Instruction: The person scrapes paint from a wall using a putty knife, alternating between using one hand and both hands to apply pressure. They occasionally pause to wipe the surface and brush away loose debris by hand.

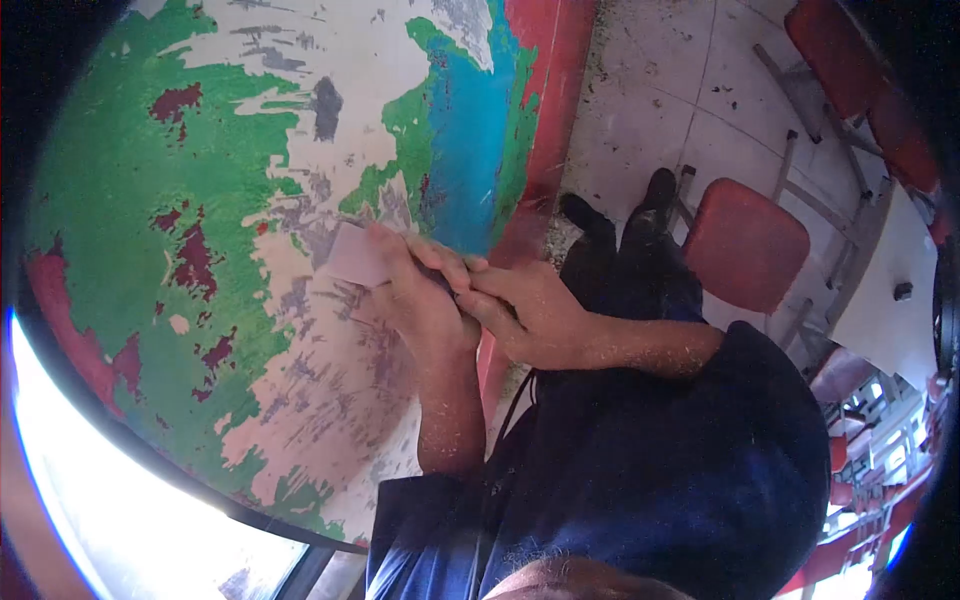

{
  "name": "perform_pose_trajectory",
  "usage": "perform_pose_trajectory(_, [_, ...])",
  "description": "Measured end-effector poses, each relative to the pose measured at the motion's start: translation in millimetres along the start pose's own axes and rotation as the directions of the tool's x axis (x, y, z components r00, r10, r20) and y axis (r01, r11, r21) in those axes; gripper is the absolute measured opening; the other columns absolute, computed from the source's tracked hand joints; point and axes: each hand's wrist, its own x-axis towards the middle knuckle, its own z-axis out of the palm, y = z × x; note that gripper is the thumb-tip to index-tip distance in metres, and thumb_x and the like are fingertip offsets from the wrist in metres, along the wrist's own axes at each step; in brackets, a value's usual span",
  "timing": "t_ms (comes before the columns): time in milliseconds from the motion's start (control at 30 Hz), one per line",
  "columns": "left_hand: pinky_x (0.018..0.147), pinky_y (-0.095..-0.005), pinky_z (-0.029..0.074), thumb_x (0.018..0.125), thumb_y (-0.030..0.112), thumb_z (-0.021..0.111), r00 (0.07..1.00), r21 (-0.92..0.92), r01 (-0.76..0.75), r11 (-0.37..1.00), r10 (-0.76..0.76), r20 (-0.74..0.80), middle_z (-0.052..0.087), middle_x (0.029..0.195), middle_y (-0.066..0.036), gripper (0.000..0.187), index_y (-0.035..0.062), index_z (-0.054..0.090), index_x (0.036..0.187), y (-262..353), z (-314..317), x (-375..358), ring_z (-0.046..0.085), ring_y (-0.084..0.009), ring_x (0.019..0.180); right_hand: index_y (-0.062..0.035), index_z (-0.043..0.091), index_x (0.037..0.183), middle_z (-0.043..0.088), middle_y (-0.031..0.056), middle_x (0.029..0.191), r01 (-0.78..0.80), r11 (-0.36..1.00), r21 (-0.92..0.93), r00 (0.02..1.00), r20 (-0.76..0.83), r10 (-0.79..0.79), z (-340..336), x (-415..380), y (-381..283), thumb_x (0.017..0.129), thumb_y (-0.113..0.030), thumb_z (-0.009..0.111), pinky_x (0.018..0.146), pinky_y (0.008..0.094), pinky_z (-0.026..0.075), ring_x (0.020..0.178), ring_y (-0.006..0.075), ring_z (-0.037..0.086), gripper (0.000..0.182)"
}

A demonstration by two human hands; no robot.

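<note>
A thin pale sheet or flat pad (358,254) lies against a curved surface (180,330) covered in worn green, white, pink and blue paint. My left hand (420,300) is closed on the sheet, with its fingertips close to the sheet's upper right part. My right hand (530,312) touches the left one from the right, its fingers bent and pressed together around something I cannot make out. A small dark patch shows between the two hands. Dust specks cover both forearms.
A red edge (550,110) borders the painted surface. Beyond it are a tiled floor (650,100) with debris, my dark shoes (655,190), a red stool seat (747,245), more red chairs (835,55) and a white tabletop (890,290).
</note>
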Motion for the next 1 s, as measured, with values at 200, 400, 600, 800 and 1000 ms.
perform_pose_trajectory(200, [0.048, -0.0335, 0.045, 0.097, 0.04, 0.032, 0.999, -0.069, 0.023, 0.997, -0.021, 0.025, 0.035, 0.048, -0.003, 0.043, 0.011, 0.038, 0.065, 3.6, 9.3, -3.2, 0.036, -0.0144, 0.04, -0.0043, 0.06, 0.095, 0.058, 0.0233, 0.082, -0.049, 0.999, 0.002, 0.996, 0.068, 0.049, -3.0, 0.5, 2.5, 0.087, -0.018, 0.05, 0.064, 0.0434, 0.047, 0.079, 0.0405, 0.059, 0.018])
perform_pose_trajectory(400, [0.05, -0.033, 0.044, 0.097, 0.038, 0.033, 0.989, 0.014, -0.129, 0.991, 0.128, 0.079, 0.035, 0.049, -0.002, 0.039, 0.0102, 0.038, 0.07, 17.2, 5.9, -1.9, 0.038, -0.0132, 0.042, -0.0076, 0.06, 0.106, 0.06, 0.0209, 0.081, -0.013, 0.996, 0.085, 1.0, 0.011, 0.012, 5.5, 10.5, -12.0, 0.088, -0.017, 0.049, 0.065, 0.0421, 0.048, 0.076, 0.0404, 0.059, 0.023])
perform_pose_trajectory(600, [0.051, -0.0323, 0.044, 0.096, 0.041, 0.033, 0.996, -0.048, -0.08, 0.996, 0.081, 0.033, 0.034, 0.049, -0.001, 0.042, 0.0106, 0.037, 0.067, 19.1, 9.1, 1.6, 0.038, -0.0141, 0.043, -0.0064, 0.06, 0.106, 0.06, 0.0219, 0.084, 0.026, 0.999, 0.019, 1.0, -0.001, -0.026, 4.5, 9.1, -6.7, 0.088, -0.019, 0.049, 0.063, 0.0429, 0.048, 0.075, 0.0396, 0.06, 0.025])
perform_pose_trajectory(800, [0.051, -0.031, 0.044, 0.096, 0.043, 0.035, 0.997, -0.054, -0.048, 0.997, 0.051, 0.06, 0.034, 0.048, -0.001, 0.044, 0.0111, 0.037, 0.065, 16.8, 12.8, 2.2, 0.038, -0.0139, 0.043, -0.0033, 0.06, 0.095, 0.057, 0.0229, 0.078, -0.037, 0.999, 0.032, 0.998, 0.05, 0.035, -8.8, 8.0, -7.4, 0.087, -0.017, 0.05, 0.059, 0.0443, 0.046, 0.071, 0.0411, 0.057, 0.019])
perform_pose_trajectory(1000, [0.051, -0.0321, 0.043, 0.096, 0.043, 0.035, 0.999, -0.089, 0.018, 0.996, -0.013, 0.051, 0.035, 0.049, -0.001, 0.044, 0.0115, 0.038, 0.066, 11.9, 15.6, 0.1, 0.037, -0.0135, 0.043, -0.0008, 0.059, 0.091, 0.054, 0.0214, 0.074, -0.001, 0.998, 0.06, 1.0, -0.029, 0.003, -5.2, 8.3, -6.5, 0.087, -0.015, 0.051, 0.057, 0.0397, 0.044, 0.065, 0.0321, 0.054, 0.017])
